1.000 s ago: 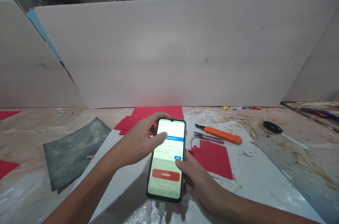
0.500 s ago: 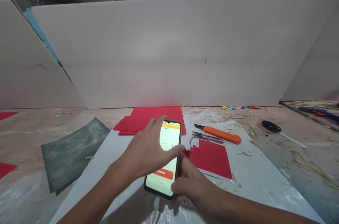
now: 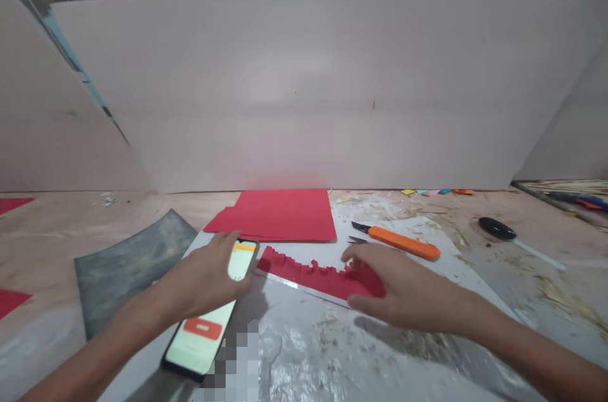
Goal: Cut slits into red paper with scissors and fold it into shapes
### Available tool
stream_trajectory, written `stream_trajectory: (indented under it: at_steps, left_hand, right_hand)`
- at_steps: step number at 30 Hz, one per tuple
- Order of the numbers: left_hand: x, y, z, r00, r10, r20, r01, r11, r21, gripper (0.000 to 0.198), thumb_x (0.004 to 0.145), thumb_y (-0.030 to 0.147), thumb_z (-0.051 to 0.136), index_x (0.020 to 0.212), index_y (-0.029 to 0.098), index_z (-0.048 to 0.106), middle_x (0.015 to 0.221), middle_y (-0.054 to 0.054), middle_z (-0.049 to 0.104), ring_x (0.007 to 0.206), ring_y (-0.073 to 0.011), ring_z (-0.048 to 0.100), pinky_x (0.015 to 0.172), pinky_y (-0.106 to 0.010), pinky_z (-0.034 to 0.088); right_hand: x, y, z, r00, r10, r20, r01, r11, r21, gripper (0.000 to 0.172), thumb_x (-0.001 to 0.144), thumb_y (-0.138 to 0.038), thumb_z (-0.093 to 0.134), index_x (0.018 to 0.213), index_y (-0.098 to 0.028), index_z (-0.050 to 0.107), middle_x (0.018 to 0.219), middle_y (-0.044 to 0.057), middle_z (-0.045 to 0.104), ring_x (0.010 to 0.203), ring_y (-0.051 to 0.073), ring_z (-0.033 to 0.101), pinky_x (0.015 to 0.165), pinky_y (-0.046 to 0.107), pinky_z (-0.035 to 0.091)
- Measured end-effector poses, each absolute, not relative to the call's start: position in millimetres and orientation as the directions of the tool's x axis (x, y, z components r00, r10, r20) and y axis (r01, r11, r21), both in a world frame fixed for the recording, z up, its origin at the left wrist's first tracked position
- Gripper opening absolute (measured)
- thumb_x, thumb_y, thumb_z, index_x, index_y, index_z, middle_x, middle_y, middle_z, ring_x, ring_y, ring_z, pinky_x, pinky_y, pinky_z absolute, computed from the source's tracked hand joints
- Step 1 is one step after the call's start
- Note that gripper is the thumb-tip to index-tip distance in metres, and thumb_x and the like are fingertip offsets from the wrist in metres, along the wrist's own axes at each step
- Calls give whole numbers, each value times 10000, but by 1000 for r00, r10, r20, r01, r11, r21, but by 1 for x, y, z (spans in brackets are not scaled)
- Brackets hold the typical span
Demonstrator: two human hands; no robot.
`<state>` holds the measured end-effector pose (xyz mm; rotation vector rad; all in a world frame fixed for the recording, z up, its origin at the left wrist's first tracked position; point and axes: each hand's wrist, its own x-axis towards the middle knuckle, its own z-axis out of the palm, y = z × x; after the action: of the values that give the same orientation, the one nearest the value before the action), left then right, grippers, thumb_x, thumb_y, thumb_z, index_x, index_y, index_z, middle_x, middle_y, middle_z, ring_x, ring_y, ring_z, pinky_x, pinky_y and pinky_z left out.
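My left hand (image 3: 204, 278) holds a phone (image 3: 202, 345) with a lit screen, tilted over the left part of the white sheet (image 3: 304, 339). Over the right end of a red paper piece with a jagged upper edge (image 3: 304, 272) is my right hand (image 3: 394, 285), thumb and fingers apart; whether it touches the paper is unclear. Larger red sheets (image 3: 285, 215) lie behind. An orange cutter (image 3: 403, 242) rests just beyond my right hand, beside small scissors (image 3: 357, 240) that it partly hides.
A dark grey sheet (image 3: 123, 263) lies at the left. A black-handled tool (image 3: 496, 228) is at the right. Thin sticks and pens (image 3: 574, 199) lie at the far right. An upright white board (image 3: 308, 85) stands behind the table.
My left hand has carried the phone left and toward me. My right hand has let go of the phone and moved right, over the red paper, more of which now shows.
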<state>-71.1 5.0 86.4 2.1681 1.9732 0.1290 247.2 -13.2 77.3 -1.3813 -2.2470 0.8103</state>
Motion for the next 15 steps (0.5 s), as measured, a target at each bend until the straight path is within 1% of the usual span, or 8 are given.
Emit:
stream_trajectory:
  at_steps: [3,5,7,11,12,13,14,15]
  left_hand:
    - [-97,-1,68,29,994,-102,994,-18,108,780,764,472,479,1438,84,420,1448,-227,465,1181,-419,565,891,-504,476]
    - [-108,-3,55,17,992,-121,998,-9,64,807,733,446,495,1438,62,422,1405,-242,507,1141,-424,586,896,-523,467]
    - [-112,-2,49,25,992,-123,999,-20,41,790,737,446,488,1432,74,439,1363,-240,547,1133,-421,589,892,-536,465]
    - [-95,-3,63,41,996,-84,999,-42,-9,748,737,530,522,1384,155,521,1400,-213,532,1176,-473,543,862,-590,467]
    - [-86,-5,70,82,995,-56,997,-81,17,694,758,541,516,1357,191,551,1421,-187,521,1212,-465,522,880,-584,469]
    - [-74,-9,77,156,987,-24,985,-154,74,618,820,526,468,1357,232,551,1415,-153,538,1226,-428,527,917,-566,466]
    - [-60,-15,83,259,966,0,956,-257,144,571,858,516,442,1359,264,548,1390,-130,566,1217,-393,547,950,-540,465]
    - [-45,-21,86,359,933,13,910,-353,218,524,889,503,423,1352,295,552,1377,-99,583,1217,-357,557,989,-509,457]
  right_hand:
    - [274,-8,63,-428,904,-23,827,381,-412,329,655,-408,786,874,-224,624,902,71,633,803,256,554,646,349,398]
    - [281,-12,49,-464,885,-32,842,430,-326,227,687,-345,746,812,-221,602,849,59,616,756,237,537,606,324,352]
    - [282,-20,38,-520,854,-28,812,484,-327,64,806,-274,617,783,-220,592,831,55,612,742,219,539,598,318,331]
    - [276,-30,33,-513,858,8,800,481,-359,188,888,-209,467,738,-212,579,771,56,603,684,198,533,592,326,349]
    - [276,-28,35,-495,869,25,803,468,-368,163,883,-225,484,766,-215,597,798,63,616,707,208,547,614,338,374]
    - [277,-25,38,-471,881,43,808,451,-379,119,868,-253,520,817,-220,622,846,73,632,757,226,568,653,356,404]
    - [279,-20,42,-442,895,67,812,430,-394,134,836,-288,582,942,-229,641,973,93,648,884,265,587,734,386,434]
    - [282,-15,45,-416,906,72,818,408,-406,336,779,-346,663,1096,-239,629,1114,113,636,1022,309,572,812,414,444]
